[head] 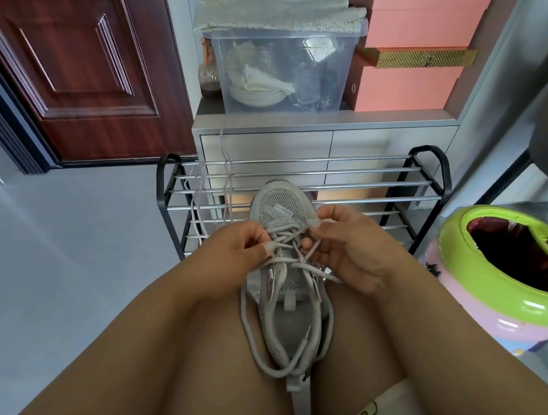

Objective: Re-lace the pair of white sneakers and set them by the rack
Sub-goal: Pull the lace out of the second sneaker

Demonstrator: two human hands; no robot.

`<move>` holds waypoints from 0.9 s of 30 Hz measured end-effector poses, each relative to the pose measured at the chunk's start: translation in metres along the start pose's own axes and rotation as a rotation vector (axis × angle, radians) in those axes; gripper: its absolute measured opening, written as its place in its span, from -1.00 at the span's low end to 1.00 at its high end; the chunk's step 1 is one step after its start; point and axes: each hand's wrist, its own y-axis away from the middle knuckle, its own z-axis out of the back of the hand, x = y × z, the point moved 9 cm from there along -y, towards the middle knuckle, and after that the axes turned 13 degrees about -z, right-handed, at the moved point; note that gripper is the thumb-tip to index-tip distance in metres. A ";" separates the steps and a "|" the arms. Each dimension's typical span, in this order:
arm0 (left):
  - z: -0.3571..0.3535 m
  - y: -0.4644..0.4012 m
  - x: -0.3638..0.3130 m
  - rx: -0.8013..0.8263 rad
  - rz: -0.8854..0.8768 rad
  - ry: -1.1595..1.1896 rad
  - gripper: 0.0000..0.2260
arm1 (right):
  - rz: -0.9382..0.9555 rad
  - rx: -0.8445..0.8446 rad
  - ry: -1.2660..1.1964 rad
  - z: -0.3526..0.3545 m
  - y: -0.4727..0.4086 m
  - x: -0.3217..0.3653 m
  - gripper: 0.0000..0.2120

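Status: mid-lacing on shoe one. The sneaker (285, 288) sits wedged between the person's thighs, toe pointing at the rack (302, 190). Lace (251, 325) is crossed through the upper eyelets near the tongue, long slack loops hanging round the heel. Left hand (243, 251) pinches one lace end by its tip; right hand (347, 247) pinches the other end, just above the crossings. Both are grasping lace, not the shoe.

Left to do: finish this one, then the second sneaker (not in view, can't tell its state). A loose lace (224, 166) hangs over the rack's left end, likely for it. Nothing set by the rack yet.

Room: open floor (53, 249) to the left, by the door (78, 45). Right side is tight, with the green-rimmed bin (482, 301) near the right elbow. Rack rails sit just past the toe.
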 end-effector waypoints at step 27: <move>0.055 0.006 -0.010 -0.126 -0.032 -0.109 -0.82 | 0.422 -0.373 1.011 0.038 0.035 0.064 -0.78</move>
